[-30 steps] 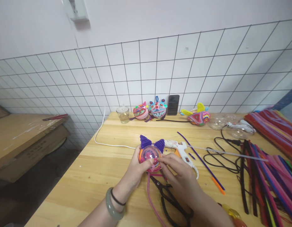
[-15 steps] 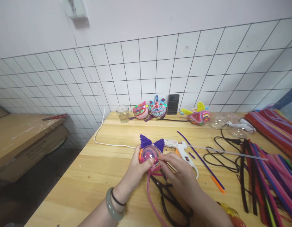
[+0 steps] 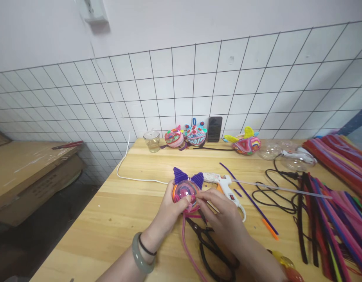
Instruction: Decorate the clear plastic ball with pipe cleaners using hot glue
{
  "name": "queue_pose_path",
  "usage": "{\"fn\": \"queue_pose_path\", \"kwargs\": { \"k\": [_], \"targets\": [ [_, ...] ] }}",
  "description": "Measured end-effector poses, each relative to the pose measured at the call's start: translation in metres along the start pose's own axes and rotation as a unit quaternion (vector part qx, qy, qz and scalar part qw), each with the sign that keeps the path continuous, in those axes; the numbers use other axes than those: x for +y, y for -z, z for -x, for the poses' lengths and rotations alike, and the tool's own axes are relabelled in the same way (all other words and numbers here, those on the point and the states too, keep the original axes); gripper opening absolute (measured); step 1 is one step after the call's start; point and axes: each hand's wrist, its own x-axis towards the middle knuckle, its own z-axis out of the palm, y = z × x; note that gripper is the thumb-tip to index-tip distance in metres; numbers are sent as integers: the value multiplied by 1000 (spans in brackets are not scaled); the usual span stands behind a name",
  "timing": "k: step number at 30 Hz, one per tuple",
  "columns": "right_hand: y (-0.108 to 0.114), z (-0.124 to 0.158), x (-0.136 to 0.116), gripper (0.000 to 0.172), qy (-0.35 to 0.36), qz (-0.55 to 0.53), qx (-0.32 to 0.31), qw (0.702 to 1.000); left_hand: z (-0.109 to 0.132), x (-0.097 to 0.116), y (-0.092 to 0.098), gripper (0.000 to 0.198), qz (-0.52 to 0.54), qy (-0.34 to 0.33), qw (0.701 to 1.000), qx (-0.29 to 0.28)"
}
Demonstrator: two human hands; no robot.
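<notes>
We see that the largest thing is the white tiled wall (image 3: 160, 90), and in front of it stands the wooden table (image 3: 107, 223). At its right side we notice a reddish bundle (image 3: 339, 164) of fuzzy strips, and nearer to us a mixed bundle (image 3: 342, 221), with pink, blue and black ones. The black-handled scissors (image 3: 197, 229) lie close to us. Above them in our view rests the white glue gun (image 3: 226, 186).

Our two hands are at the middle. The left hand (image 3: 170, 209) is clamped around the left side of a round ornament (image 3: 183, 188), its thumb pressing on the front. The right hand (image 3: 223, 213) has thumb and forefinger close together at the right side of this ornament; whether they pinch something small, we cannot tell. The right hand also covers one part of the scissors.

The ornament is above the table, near the glue gun; it has a clear dome, an orange edge and two purple ears (image 3: 197, 180). At the wall we find a dark phone (image 3: 214, 129) leaning, and a glass cup (image 3: 153, 145) farther left. A thin purple strip (image 3: 251, 201) lies right of the glue gun, and the smallest is a short purple piece (image 3: 237, 192) beside it.
</notes>
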Motion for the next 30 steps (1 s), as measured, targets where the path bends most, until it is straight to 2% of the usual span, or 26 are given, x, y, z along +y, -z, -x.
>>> {"fn": "queue_pose_path", "kwargs": {
  "k": [18, 30],
  "targets": [
    [-1, 0, 0, 13, -5, 4, 6, 1000, 1, -4, -3, 41, 2, -18, 1000, 3],
    [-1, 1, 5, 12, 12, 49, -7, 999, 3, -2, -7, 40, -39, -32, 998, 38]
  ]
}}
